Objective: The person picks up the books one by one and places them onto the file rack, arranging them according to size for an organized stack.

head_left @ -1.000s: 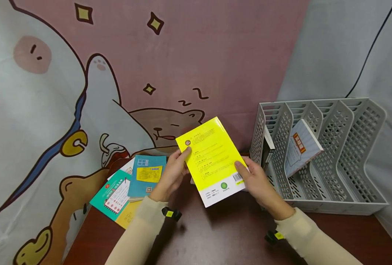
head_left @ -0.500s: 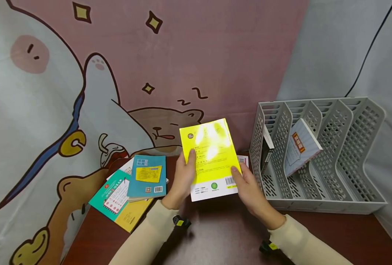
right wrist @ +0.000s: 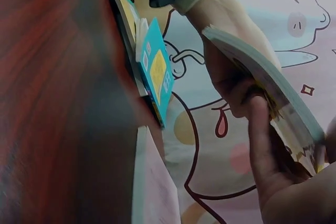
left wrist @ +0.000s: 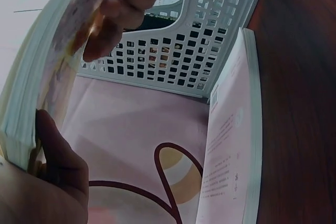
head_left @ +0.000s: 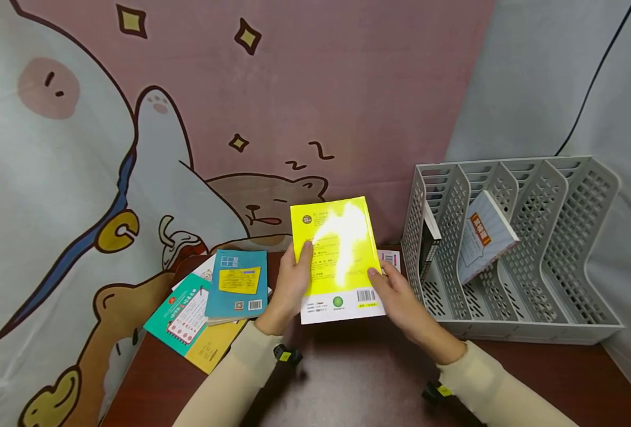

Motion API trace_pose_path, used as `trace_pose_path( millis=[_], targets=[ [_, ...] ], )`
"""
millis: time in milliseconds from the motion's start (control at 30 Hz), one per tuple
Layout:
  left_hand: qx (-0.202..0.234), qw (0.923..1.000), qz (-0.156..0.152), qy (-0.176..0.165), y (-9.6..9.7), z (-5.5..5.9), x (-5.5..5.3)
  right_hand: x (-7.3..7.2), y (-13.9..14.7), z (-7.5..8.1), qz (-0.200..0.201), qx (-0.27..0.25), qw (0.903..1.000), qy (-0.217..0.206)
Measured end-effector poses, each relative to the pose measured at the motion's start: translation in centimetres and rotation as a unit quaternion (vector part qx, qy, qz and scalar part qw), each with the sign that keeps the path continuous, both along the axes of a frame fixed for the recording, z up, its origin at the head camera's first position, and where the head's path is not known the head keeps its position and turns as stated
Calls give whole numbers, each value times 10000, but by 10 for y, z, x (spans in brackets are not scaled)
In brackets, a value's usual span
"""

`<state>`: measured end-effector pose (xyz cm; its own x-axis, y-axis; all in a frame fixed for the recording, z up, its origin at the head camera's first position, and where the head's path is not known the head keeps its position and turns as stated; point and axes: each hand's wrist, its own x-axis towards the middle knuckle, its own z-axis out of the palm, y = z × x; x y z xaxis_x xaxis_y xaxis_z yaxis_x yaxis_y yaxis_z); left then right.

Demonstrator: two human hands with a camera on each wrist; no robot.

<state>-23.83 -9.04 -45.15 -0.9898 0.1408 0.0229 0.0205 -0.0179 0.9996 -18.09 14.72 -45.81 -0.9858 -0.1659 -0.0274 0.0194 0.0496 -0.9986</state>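
A yellow book (head_left: 331, 249) with a white lower band, barcode and green round mark is held up over the table, glare across its cover. My left hand (head_left: 292, 283) grips its left edge, thumb on the cover. At the lower right edge, my right hand (head_left: 403, 299) pinches it with the thumb in front. Both wrist views show the book's page edges (left wrist: 44, 61) between the hands, with fingers behind it. A pink book (left wrist: 231, 129) lies on the table beyond, mostly hidden by the yellow one in the head view.
On the left lies a pile with a blue book (head_left: 235, 302) over a green-and-yellow one (head_left: 168, 308). A grey slotted file rack (head_left: 539, 332) stands right, holding a dark book (head_left: 431, 237) and a tilted white book (head_left: 481, 243). A cartoon-printed cloth (head_left: 369, 107) hangs behind the brown table (head_left: 347, 379).
The yellow book has turned from a slant to nearly upright and shifted slightly down, both hands staying on it. Glare has spread over its cover. The pink book now shows beside it.
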Motion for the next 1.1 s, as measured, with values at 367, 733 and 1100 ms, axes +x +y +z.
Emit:
trace_pose_path(
  millis=[367,733,1100],
  targets=[
    [-52,9966,-816,31,2,-3,1,-34,19,29,146,192,9997,-104],
    [-171,9907,-1346,136,3,-4,1,-54,22,43,-220,-724,9954,-580],
    [-160,9883,-1499,213,4,-4,-2,-46,20,43,-659,-295,9972,-202]
  ],
)
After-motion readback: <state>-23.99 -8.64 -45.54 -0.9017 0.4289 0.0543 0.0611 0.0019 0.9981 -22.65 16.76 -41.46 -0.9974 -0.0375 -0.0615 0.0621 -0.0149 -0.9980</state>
